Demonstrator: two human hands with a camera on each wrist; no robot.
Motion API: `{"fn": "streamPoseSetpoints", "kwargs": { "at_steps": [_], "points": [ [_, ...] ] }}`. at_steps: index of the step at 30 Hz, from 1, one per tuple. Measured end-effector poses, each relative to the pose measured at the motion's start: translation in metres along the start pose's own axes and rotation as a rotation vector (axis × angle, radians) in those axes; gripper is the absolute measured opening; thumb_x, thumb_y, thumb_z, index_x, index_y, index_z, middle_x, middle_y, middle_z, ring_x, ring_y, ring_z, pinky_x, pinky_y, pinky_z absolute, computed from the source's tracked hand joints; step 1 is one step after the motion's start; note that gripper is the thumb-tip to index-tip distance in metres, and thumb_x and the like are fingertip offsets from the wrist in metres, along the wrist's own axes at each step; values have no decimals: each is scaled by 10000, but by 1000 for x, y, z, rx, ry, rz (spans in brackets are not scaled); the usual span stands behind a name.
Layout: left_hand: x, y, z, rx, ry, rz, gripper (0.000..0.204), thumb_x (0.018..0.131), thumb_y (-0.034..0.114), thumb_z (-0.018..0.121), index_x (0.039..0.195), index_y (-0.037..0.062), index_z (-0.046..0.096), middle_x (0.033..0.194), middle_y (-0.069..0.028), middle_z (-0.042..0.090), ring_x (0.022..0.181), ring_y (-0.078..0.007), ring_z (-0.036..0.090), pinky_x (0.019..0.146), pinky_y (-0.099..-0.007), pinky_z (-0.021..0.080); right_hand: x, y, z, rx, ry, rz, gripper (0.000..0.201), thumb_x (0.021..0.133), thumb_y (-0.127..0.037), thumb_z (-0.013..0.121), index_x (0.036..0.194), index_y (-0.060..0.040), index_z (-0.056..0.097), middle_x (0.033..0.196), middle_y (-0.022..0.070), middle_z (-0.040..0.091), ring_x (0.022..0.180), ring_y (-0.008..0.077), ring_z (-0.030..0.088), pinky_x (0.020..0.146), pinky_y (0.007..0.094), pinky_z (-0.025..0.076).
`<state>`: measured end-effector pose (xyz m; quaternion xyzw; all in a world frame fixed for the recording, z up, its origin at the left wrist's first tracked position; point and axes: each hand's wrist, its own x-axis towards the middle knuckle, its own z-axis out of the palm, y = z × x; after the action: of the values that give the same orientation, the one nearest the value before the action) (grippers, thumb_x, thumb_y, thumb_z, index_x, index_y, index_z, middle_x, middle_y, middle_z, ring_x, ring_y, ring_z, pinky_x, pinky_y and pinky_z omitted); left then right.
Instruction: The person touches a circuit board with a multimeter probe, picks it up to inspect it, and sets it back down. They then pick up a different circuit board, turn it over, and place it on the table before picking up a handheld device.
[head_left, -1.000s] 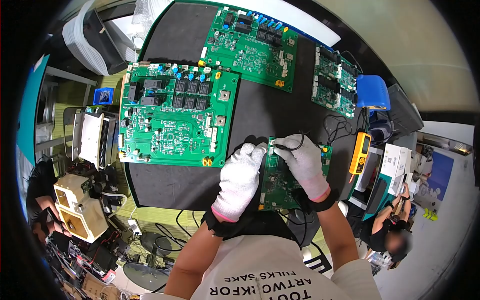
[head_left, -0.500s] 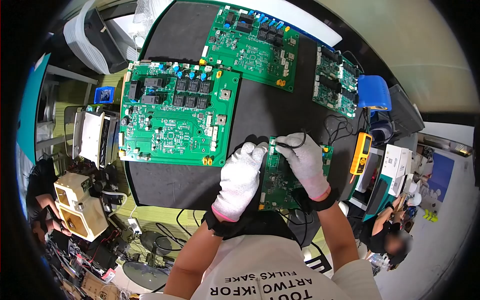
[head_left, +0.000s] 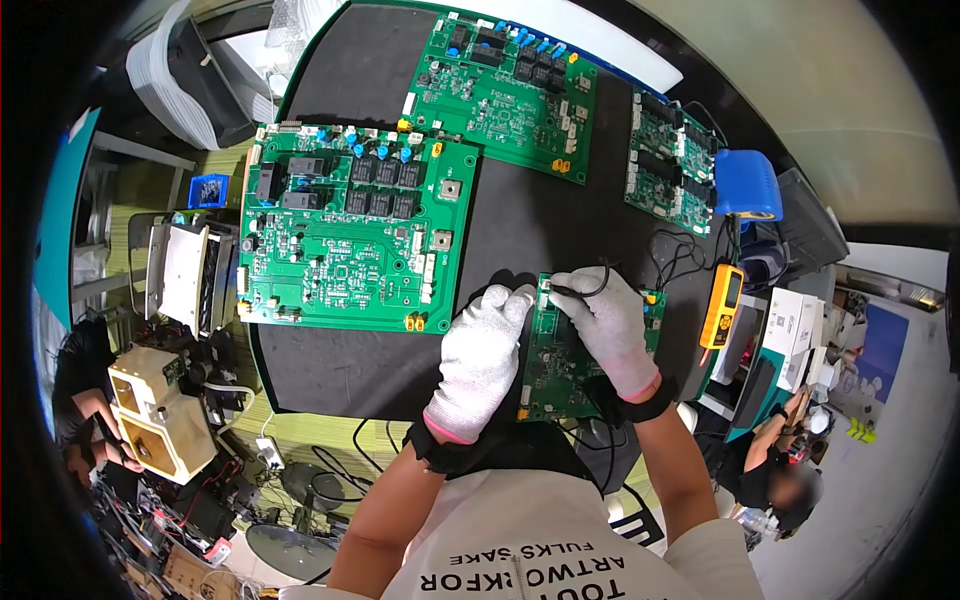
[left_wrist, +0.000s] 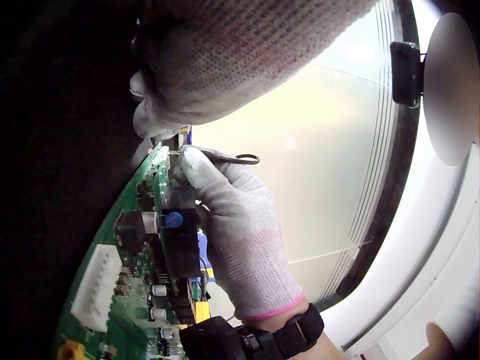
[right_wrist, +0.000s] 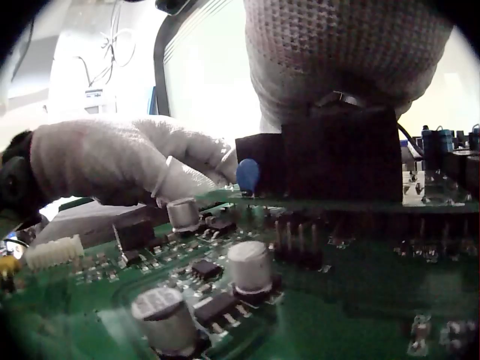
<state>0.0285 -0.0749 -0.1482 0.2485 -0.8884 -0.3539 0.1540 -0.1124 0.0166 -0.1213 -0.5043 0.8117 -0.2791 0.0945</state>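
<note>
A small green circuit board [head_left: 560, 370] lies on the dark mat in front of the person, partly under the right hand. My gloved left hand [head_left: 480, 350] is at its upper left corner, fingertips pinching the edge; in the right wrist view, thumb and fingers of this left hand [right_wrist: 142, 161] come together there. My gloved right hand [head_left: 605, 325] pinches a thin black lead [head_left: 590, 293], which loops up above the fingers. In the left wrist view the lead's pale tip [left_wrist: 174, 152] points at a white connector [left_wrist: 159, 159] on the board's corner, close to the left fingertips.
Two larger green boards, one at left [head_left: 350, 240] and one at back [head_left: 500, 100], lie on the mat [head_left: 330, 370]. Smaller boards [head_left: 668, 165], a blue device [head_left: 745, 185] and a yellow meter [head_left: 722, 305] are at right. Another person [head_left: 775, 470] is at far right.
Both hands stay almost still at the board's corner, the right one still pinching the lead. At far right, the other person's arms have moved slightly.
</note>
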Motion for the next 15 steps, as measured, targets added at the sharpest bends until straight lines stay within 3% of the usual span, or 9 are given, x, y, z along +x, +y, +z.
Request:
{"fn": "streamPoseSetpoints", "kwargs": {
  "at_steps": [3,5,15],
  "points": [
    [0,0,1,-20,5,-17,294,749,1,612,1033,72,596,887,-90,560,764,-292,592,615,-373,494,-1,3,3,80,22,32,218,695,-20,738,896,-64,665,818,65,645,742,200,628,661,282,509],
    [0,0,1,-21,16,-11,293,748,0,612,1031,73,596,886,-89,560,764,-292,592,615,-374,494,1,5,4,89,94,-12,232,691,-85,755,893,-114,644,792,32,646,728,209,628,620,294,508],
    [1,1,-1,-31,3,-25,279,755,5,608,1025,71,597,878,-91,555,768,-292,592,615,-374,494,-1,7,6,57,89,-16,221,688,-85,757,882,-115,656,788,33,646,724,209,627,614,292,506]
  ]
}}
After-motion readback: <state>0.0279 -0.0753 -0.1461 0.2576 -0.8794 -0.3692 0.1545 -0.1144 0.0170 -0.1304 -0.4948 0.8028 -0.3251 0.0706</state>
